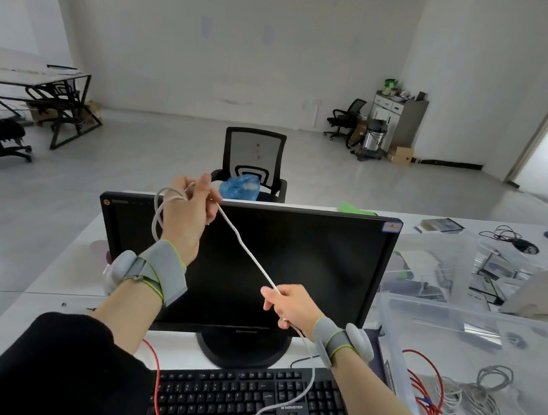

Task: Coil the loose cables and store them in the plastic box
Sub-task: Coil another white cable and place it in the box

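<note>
Left hand (pixel 189 210) gripped looped white cable (pixel 243 248); right hand (pixel 291 304) pinched its taut run, plastic box (pixel 397 346) just beside

Both arms reach forward, forearms bare below black sleeves, each wrist wrapped in a grey band. The left hand (pixel 186 212) is raised, back toward the camera, fingers (pixel 203 187) curled closed. The right hand (pixel 290 304) sits lower, to the right of those fingers, pinching with curled fingers.
</note>
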`<act>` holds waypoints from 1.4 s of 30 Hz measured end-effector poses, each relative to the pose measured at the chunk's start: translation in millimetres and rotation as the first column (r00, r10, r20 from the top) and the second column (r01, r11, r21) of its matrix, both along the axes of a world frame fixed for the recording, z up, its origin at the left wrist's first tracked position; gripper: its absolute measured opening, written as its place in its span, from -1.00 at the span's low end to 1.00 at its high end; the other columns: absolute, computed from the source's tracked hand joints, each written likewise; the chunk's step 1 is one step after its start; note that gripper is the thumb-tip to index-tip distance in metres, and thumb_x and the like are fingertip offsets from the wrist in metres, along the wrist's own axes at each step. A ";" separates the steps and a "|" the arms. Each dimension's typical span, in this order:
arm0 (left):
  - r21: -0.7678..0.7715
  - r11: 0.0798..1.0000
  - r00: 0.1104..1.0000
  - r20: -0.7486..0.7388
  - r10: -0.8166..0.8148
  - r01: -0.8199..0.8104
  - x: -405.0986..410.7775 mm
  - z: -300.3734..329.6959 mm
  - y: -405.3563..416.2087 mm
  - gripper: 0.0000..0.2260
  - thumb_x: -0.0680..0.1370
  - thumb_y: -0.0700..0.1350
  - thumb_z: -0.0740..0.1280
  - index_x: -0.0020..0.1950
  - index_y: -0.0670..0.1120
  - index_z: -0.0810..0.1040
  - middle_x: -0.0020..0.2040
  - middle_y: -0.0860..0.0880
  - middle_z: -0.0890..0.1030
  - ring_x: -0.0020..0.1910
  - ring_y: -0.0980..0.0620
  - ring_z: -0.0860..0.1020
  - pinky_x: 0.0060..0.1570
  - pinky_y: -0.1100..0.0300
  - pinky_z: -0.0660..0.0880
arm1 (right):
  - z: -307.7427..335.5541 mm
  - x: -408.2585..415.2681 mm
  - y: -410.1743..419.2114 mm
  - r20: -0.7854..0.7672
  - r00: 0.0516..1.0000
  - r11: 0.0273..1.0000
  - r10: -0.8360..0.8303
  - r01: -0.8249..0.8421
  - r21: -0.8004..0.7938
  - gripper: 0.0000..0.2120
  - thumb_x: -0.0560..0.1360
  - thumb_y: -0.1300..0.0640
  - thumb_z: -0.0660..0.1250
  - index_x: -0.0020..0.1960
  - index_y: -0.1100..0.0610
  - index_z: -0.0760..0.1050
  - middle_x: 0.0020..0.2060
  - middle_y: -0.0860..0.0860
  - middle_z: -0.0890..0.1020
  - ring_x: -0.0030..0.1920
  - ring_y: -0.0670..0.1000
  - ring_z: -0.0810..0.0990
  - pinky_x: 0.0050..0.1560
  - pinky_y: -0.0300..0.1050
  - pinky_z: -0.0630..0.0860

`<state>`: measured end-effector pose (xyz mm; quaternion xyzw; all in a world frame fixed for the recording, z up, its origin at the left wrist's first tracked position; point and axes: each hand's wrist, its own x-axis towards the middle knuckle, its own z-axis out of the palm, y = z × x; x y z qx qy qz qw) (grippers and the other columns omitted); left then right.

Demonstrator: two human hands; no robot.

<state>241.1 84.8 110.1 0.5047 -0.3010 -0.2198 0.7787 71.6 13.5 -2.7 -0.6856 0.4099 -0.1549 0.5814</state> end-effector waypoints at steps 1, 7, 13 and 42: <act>0.011 1.000 0.999 0.031 -0.004 0.003 -2.7 -1.7 -1.0 -0.81 0.63 -0.11 0.18 -0.17 -0.07 0.30 -0.37 -0.02 0.55 -0.54 0.15 0.37 -0.54 0.34 0.28 | -1.5 -1.6 -1.3 -0.016 1.000 1.000 0.008 -0.008 -0.002 -0.65 0.59 0.05 0.23 -0.33 0.16 0.48 -0.52 -0.06 0.26 -0.54 -0.13 0.25 -0.43 -0.29 0.36; 0.130 0.991 0.997 0.051 -0.051 0.044 -0.9 -9.8 -3.9 -0.82 0.62 -0.03 0.20 -0.15 -0.08 0.34 -0.25 -0.06 0.62 -0.55 0.15 0.36 -0.56 0.35 0.28 | -4.1 -10.8 -10.8 0.075 0.991 0.993 -0.110 0.112 -0.029 -0.71 0.62 0.18 0.15 -0.22 0.17 0.53 -0.43 0.02 0.49 -0.37 -0.06 0.47 -0.17 -0.25 0.50; 0.494 0.865 0.982 0.187 -0.008 -0.087 23.5 -36.6 4.5 -0.72 0.59 0.05 0.23 -0.23 -0.06 0.29 -0.45 -0.02 0.26 -0.55 0.06 0.21 -0.55 0.23 0.16 | 14.9 -30.1 -22.7 0.336 0.911 0.970 -0.238 0.208 0.124 -0.88 0.53 0.22 0.32 -0.16 0.25 0.54 -0.62 -0.02 0.32 -0.59 -0.07 0.35 -0.30 -0.17 0.52; 0.118 -0.383 -0.331 -0.318 -0.888 0.916 -42.4 -42.7 20.2 -0.82 0.59 -0.20 0.18 0.02 -0.16 0.58 -0.45 0.04 0.57 -0.69 0.15 0.21 -0.68 0.43 0.21 | 39.5 -9.5 15.2 0.416 0.838 0.862 0.353 -0.464 0.204 -0.58 0.54 -0.11 0.08 0.21 0.04 0.55 0.13 0.14 0.54 0.19 0.17 0.43 0.40 0.30 0.13</act>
